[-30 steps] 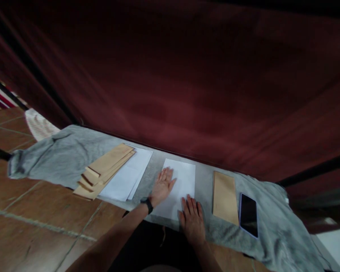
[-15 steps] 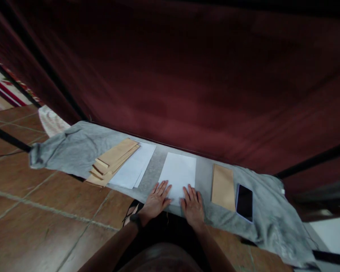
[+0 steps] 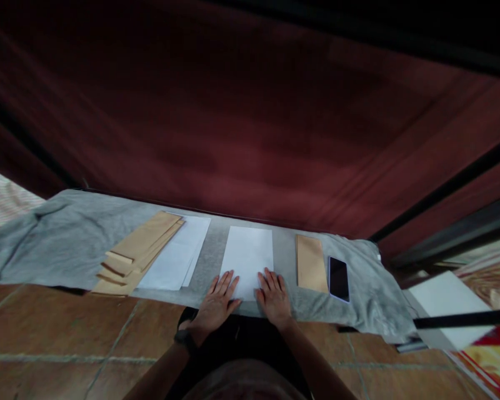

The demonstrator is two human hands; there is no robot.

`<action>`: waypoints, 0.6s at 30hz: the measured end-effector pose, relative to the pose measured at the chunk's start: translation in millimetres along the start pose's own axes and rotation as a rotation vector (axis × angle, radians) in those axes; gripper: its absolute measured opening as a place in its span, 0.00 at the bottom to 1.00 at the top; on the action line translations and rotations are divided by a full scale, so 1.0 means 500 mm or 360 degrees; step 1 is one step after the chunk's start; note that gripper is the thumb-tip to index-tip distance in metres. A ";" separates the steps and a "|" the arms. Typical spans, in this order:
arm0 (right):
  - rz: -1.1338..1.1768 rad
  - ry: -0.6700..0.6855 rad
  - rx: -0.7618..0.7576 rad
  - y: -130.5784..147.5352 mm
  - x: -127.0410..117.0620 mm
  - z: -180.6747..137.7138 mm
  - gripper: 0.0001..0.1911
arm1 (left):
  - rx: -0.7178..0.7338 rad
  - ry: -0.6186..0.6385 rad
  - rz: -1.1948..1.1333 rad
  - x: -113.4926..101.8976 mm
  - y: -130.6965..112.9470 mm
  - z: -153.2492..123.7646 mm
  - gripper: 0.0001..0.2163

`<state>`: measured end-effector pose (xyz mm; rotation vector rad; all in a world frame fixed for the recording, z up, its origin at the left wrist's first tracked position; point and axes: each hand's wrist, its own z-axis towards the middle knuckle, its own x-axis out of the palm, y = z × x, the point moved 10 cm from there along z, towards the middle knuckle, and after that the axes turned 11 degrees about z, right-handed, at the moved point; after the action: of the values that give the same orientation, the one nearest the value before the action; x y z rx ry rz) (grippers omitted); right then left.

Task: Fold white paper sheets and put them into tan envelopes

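Observation:
A white sheet of paper [image 3: 248, 253] lies flat on the grey cloth in front of me. My left hand [image 3: 215, 303] rests flat with fingers stretched over its lower left edge; a dark band circles that wrist. On the lower right edge lies my right hand [image 3: 274, 296], palm down, fingers spread. To the left are more white sheets [image 3: 173, 258], partly covered by several overlapping brown paper envelopes [image 3: 139, 244]. Right of my right hand sits a brown envelope [image 3: 311, 264], or a small stack of them.
A phone [image 3: 339, 279] with a dark screen lies beyond the right-hand envelope. Grey cloth [image 3: 75, 239] covers the narrow surface. Behind it hangs a dark red fabric wall [image 3: 241, 139] with black bars. Tiled floor [image 3: 66, 339] shows below, and a white board [image 3: 450, 305] stands at right.
My view has turned to the right, so the things appear further left and more of the right side shows. Both hands stay flat on the sheet's lower edge.

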<state>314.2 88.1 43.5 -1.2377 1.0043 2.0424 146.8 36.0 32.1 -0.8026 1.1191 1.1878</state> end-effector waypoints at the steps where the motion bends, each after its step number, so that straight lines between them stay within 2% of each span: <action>1: -0.0005 0.0004 0.0001 -0.001 0.001 -0.001 0.25 | -0.0004 0.0002 -0.0012 0.002 0.000 0.000 0.30; 5: -0.0015 0.0010 -0.0002 -0.009 0.012 -0.011 0.25 | -0.0059 0.0048 -0.0054 0.011 0.006 0.007 0.28; 8: 0.0019 -0.0015 0.0003 -0.014 0.019 -0.006 0.25 | -0.0103 0.0057 -0.0074 0.006 0.001 0.037 0.25; 13: 0.0089 -0.0021 -0.0087 0.013 0.040 0.075 0.26 | -0.0056 0.0016 -0.0083 -0.006 -0.041 0.123 0.24; 15: 0.0093 0.0061 -0.0187 0.037 0.061 0.110 0.26 | -0.0039 0.0050 -0.0091 0.006 -0.052 0.146 0.25; 18: 0.0062 0.0136 -0.0147 0.036 0.083 0.130 0.25 | -0.0091 0.0111 -0.0091 0.031 -0.042 0.153 0.25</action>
<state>250.4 133.6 31.2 -1.3732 0.9896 2.1020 185.1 107.0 37.5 -0.9198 1.1160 1.1557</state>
